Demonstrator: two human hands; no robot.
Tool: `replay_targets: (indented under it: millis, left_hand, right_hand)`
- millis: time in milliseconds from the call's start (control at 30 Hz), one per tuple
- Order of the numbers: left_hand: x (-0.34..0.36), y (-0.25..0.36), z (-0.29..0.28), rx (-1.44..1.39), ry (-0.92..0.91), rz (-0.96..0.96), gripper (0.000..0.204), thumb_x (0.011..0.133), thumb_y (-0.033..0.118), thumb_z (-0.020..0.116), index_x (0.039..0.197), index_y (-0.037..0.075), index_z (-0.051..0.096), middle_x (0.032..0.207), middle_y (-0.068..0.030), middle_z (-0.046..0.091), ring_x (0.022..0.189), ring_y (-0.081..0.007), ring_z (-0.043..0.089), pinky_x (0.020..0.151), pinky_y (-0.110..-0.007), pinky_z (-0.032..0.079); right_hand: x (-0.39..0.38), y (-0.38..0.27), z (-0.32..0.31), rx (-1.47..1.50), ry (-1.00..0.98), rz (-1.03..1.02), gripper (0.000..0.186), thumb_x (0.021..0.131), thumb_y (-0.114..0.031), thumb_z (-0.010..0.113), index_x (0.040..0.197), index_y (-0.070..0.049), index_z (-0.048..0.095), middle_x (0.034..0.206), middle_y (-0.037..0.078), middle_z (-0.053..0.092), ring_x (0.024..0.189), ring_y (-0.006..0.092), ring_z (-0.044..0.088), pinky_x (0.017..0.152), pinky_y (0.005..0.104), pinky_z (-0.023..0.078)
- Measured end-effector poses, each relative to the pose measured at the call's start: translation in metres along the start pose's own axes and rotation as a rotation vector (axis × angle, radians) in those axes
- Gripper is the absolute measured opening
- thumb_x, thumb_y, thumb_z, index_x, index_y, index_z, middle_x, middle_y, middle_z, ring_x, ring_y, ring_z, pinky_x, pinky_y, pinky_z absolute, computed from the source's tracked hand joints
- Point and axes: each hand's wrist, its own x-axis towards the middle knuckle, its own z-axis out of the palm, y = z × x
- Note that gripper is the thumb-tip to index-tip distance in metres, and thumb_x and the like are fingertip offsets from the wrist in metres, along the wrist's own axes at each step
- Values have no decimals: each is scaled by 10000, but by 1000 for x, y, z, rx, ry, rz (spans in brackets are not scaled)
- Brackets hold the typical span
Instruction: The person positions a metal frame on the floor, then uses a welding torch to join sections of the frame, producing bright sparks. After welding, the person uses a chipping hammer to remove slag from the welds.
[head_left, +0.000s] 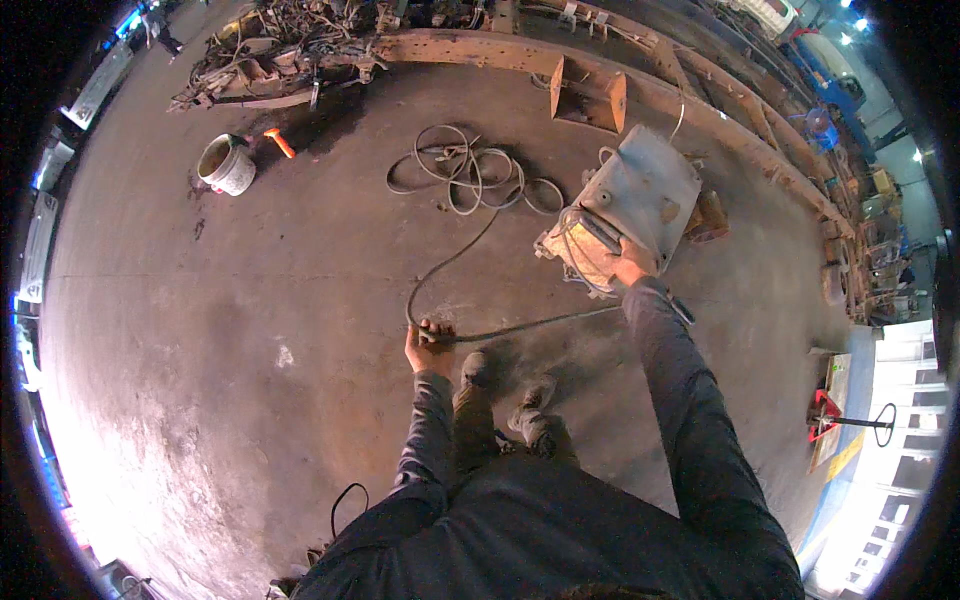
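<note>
Two shoes (510, 400) planted on the dusty concrete floor (230, 330), dark trousers and grey sleeves filling the bottom of the view. Left hand (428, 348) low beside the feet, fingers curled tight around a grey cable (520, 325), knuckles up. Right hand (632, 264) stretched further out, clamped on the near edge of a grey metal machine box (640, 200), fingers wrapped over the rim, thumb hidden, so exact grip hard to call. Box tilted, one corner down on the floor, rusty fitting just behind it. Cable running from the left fist across toward the box, and the other way looping up to a loose coil (470, 175) lying on the floor further off. Risk right here, as a judgement: slack line passing close by the shoes, easy to catch a toe if the feet shift; box balanced on an edge, likely to drop or swing if the right grip slips on dusty metal; coil liable to snag and jerk the left arm if pulled taut. Beyond the coil, a white bucket (228, 165) with an orange-handled tool (280, 142) just beside it, well apart from both hands. Farthest out, a long rusty chassis frame (500, 55) curving across the top, tangled wiring heaped at its left end.
</note>
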Motion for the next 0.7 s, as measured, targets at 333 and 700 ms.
replay_targets:
  millis: [333, 700]
  left_hand:
    - [-77, 62, -2, 125, -87, 10, 361, 1021, 393, 608, 1194, 81, 656, 829, -105, 625, 858, -303, 597, 904, -505, 503]
    - [-105, 106, 0, 181, -249, -59, 238, 1029, 313, 624, 1136, 101, 620, 963, -64, 632, 971, -284, 596, 925, -441, 505]
  right_hand:
    - [-30, -43, -7, 104, -105, -22, 715, 861, -401, 766, 1420, -15, 542, 1432, 248, 577, 1335, 398, 547, 1093, 452, 445]
    - [-112, -77, 28, 97, -133, 7, 644, 911, -488, 663, 1352, -34, 548, 1256, 245, 654, 1160, 422, 634, 974, 505, 493]
